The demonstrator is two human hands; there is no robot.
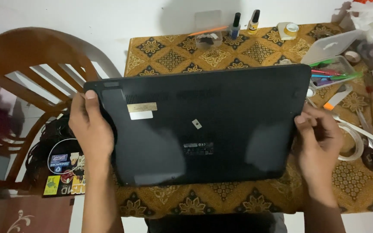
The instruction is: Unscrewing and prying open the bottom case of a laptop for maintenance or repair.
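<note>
Two hands (90,129) (320,142), one black laptop (203,125)

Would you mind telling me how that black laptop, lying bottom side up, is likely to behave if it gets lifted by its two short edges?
The laptop looks like a rigid slab, so it should stay flat rather than sag. Its glossy base reflects light, so it may slip. The left hand and right hand only hold opposite edges, so it could tilt if one grip loosens.
</note>
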